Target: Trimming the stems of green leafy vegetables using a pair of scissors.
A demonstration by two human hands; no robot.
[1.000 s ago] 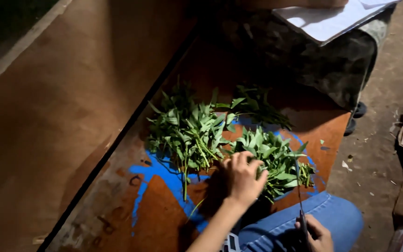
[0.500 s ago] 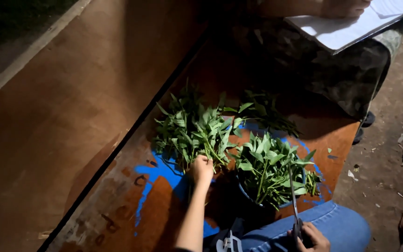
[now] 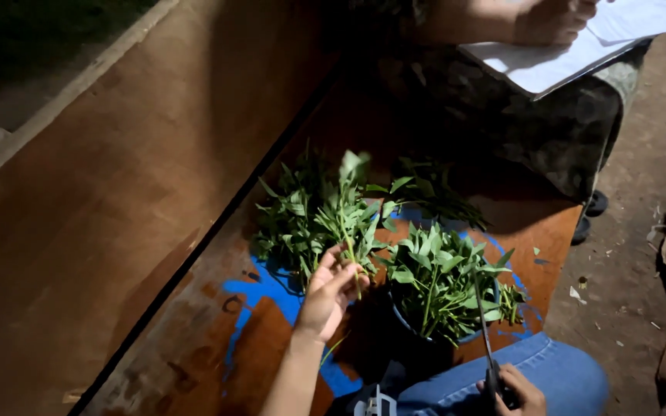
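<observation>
Right now my left hand [image 3: 329,296] is pinched around the stem of a leafy green sprig [image 3: 351,212], thumb and fingers closed narrow on it, so the sprig stands up with its leaves above my knuckles. That sprig rises from the heap of loose greens [image 3: 306,219] spread on the orange and blue painted board [image 3: 264,293], and the heap lies just left of the round bowl [image 3: 464,337], which I take as my landmark. The bowl itself is packed with more cut leaves [image 3: 433,281], and it sits just beyond my knee in blue jeans [image 3: 537,374].

My right hand [image 3: 514,389] is below and right of the bowl, resting on that knee, wrapped shut around the handles of a pair of scissors [image 3: 486,331]; the thin blades run up across the bowl's right side. Whether the blades are parted I cannot tell in this light.

Beyond the bowl, another person sits in camouflage trousers [image 3: 533,127], a hand [image 3: 553,19] laid on a sheet of white paper [image 3: 580,50]. Left of the bowl and past the heap runs a brown wooden plank [image 3: 117,192]. Right of the bowl is bare dirt ground [image 3: 634,254].
</observation>
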